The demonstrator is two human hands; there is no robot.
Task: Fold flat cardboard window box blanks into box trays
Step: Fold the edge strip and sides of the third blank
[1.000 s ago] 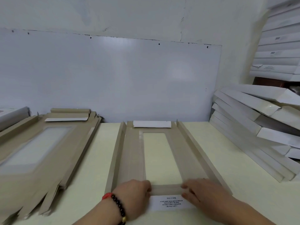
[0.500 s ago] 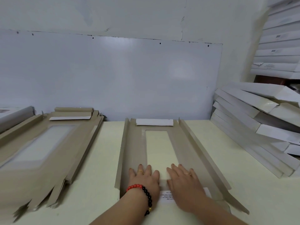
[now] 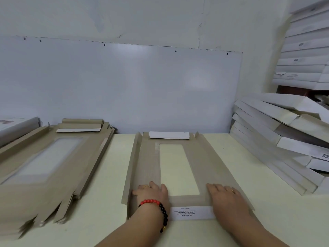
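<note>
blank: cardboard blank (image 3: 204, 163) flat on table (image 3: 106, 202), clear window between the two hands
left hand (image 3: 151, 193): fingers straight, close together, pressing near-end panel
right hand (image 3: 226, 195): fingers straight, slightly spread, pressing flat
side flaps: left flap (image 3: 132, 161) just outboard of left fingertips, part-raised
handling: likely light, stiff along scores, slides easily, window film creases
grip: take flap edges, not film

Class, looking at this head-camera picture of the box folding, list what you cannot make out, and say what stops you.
- Small black print on the white label, head view: too small.
- Brown cardboard blank under left hand and right hand: covered.
- Left-hand stack of brown blanks: near end blurred, cut by the edge.
- Stacked white boxes: cut by the right edge.
</note>
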